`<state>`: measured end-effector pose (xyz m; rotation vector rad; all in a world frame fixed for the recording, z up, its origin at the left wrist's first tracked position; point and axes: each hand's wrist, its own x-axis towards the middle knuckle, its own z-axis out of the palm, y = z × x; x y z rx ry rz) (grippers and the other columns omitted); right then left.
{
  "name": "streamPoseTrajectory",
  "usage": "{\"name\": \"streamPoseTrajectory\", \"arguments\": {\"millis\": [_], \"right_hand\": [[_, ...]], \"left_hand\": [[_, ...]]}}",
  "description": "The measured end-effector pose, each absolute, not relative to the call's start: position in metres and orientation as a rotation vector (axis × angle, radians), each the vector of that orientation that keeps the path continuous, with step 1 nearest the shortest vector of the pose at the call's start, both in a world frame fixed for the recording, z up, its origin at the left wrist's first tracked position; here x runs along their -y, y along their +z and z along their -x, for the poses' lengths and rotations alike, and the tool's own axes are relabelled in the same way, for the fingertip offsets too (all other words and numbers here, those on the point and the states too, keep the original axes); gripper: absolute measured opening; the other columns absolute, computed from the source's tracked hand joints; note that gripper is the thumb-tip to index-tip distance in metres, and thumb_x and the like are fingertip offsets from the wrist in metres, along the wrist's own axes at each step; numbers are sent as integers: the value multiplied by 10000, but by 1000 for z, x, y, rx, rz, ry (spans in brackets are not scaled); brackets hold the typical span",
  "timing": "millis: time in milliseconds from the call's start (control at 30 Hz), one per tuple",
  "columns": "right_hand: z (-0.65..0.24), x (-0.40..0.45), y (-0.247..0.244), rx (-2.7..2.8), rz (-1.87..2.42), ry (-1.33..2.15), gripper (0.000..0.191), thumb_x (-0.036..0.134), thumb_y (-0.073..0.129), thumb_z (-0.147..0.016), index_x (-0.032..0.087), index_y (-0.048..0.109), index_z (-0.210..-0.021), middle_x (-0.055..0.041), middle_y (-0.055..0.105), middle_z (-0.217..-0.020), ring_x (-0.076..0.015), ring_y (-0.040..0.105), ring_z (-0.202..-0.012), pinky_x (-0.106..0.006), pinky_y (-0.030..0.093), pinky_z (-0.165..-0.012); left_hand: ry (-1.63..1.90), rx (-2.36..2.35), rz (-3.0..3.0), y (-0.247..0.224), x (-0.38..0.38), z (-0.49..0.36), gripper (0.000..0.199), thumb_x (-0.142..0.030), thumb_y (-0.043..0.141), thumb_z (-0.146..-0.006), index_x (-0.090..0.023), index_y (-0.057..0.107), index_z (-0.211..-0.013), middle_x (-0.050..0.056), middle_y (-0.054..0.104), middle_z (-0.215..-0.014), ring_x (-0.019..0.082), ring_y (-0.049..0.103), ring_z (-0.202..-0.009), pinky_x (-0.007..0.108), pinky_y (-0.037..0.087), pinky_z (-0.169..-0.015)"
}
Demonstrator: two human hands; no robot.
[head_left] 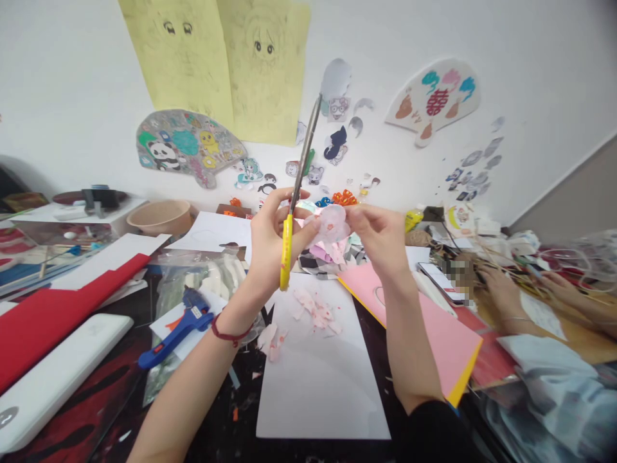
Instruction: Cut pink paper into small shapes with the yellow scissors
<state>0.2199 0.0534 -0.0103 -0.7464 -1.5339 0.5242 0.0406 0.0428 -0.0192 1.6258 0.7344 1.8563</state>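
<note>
My left hand [267,247] is closed around a pair of yellow-handled scissors [286,252], whose blades point upward. Between its thumb and fingers it also has the left edge of a pale pink paper flower [332,225] with a small reddish centre. From the other side, my right hand [383,238] pinches the flower's right edge. Below both hands lies a white sheet of paper [321,379], with pink paper scraps [315,310] scattered over its upper part.
A blue glue gun [176,331] rests on a plastic bag at left, near a white oblong case [62,386] and red card [72,302]. Pink card [424,321] and a phone [441,283] lie at right. A co-worker's hands [504,296] are beyond them.
</note>
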Motion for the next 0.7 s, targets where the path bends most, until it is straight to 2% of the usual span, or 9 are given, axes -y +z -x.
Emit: {"name": "streamPoseTrajectory", "arguments": {"millis": [167,300,400,500,600,700], "right_hand": [[-224,-53,-9,1657,768,749,257,447,866,-753,200,802,-777,-10,734,-720,-125,648,-631,-263,547,-597],[-237,-55,-6,1773,790,891,316,366,955,-633,206,815,-866,-22,768,-814,-134,678,-681,-279,579,-669],[-236,-55,-7,1715,767,829,257,411,895,-725,207,806,-854,-23,748,-824,-129,658,-697,-271,568,-662],[-230,-55,-9,1673,752,734,261,443,812,-820,196,780,-743,-11,687,-705,-118,604,-653,-256,522,-615],[-230,-55,-8,1729,762,778,218,388,886,-743,197,799,-805,-23,722,-790,-132,636,-704,-269,531,-644],[-231,-55,-6,1757,766,822,274,334,930,-684,201,813,-893,-38,755,-911,-135,664,-756,-270,547,-680]], "left_hand": [[1881,-733,-1616,-20,-44,-40,392,-265,873,-709,-239,660,-1037,-50,649,-701,101,559,-565,228,459,-503],[1916,-715,-1605,-20,-45,-39,379,-236,850,-727,-236,656,-1052,-56,634,-694,95,551,-547,231,471,-512],[1906,-728,-1629,-21,-45,-40,386,-263,865,-720,-240,651,-1039,-46,647,-705,105,564,-558,230,470,-499],[1874,-741,-1641,-21,-44,-41,403,-299,882,-712,-245,645,-1034,-33,660,-724,118,583,-587,227,473,-491],[1883,-736,-1627,-22,-44,-41,404,-299,877,-715,-244,648,-1042,-32,658,-733,122,596,-608,226,492,-503],[1903,-725,-1618,-22,-45,-40,403,-295,869,-720,-241,647,-1052,-38,655,-727,121,600,-605,227,497,-509]]}}
